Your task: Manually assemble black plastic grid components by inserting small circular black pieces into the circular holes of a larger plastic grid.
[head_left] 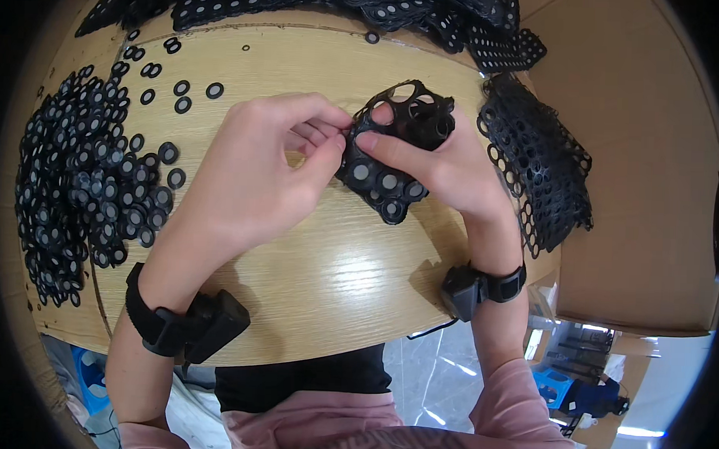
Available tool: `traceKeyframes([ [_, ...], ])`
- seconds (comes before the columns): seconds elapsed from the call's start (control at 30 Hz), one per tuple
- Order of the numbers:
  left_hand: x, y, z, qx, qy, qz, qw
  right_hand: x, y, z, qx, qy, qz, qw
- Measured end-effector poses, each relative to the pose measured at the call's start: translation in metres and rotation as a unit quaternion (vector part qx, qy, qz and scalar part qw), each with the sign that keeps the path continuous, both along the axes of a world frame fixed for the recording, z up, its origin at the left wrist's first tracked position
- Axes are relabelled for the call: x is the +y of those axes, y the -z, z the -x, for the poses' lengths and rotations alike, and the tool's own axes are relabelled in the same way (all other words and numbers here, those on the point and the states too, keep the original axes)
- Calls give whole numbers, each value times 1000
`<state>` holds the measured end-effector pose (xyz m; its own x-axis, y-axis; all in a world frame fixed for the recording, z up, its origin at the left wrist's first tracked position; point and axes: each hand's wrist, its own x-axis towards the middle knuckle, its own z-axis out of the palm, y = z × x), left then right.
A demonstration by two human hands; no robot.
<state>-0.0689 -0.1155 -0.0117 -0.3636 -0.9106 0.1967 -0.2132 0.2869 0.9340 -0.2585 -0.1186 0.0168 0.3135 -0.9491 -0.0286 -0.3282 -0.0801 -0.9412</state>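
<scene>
A floppy black rubber sheet (375, 177) with round grey-centred discs in it is held above the table, in front of me. Its upper part is curled over and has open holes. My right hand (448, 168) grips it from the right, thumb across the front and a fingertip showing through one hole. From the other side, the thumb and forefinger of my left hand (267, 162) close on the sheet's left edge. Whether a single disc is between those fingertips is hidden. Both wrists carry black strapped devices.
A large heap of loose black rings with grey centres (68, 183) covers the table's left side, some scattered toward the middle. More disc-filled sheets (256, 1) are piled along the far edge. Sheets with open holes (540, 159) lie at right, beside a cardboard box wall (626, 194).
</scene>
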Motion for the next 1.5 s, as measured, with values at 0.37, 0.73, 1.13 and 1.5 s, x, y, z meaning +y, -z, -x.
traceKeyframes([
  [0.37, 0, 0, 1, 44, 39, -36, 998, -1, 2, 2, 16, -3, 28, 999],
  [0.73, -2, 1, 2, 66, 41, -57, 995, 0, 4, 3, -15, -18, 38, 999],
  [1.13, -6, 3, -4, 150, 79, -187, 968, 1, 3, 5, -61, -29, -14, 998],
  [1.5, -17, -1, -22, 154, 16, -135, 979, -9, 9, 18, -297, 29, -116, 947],
])
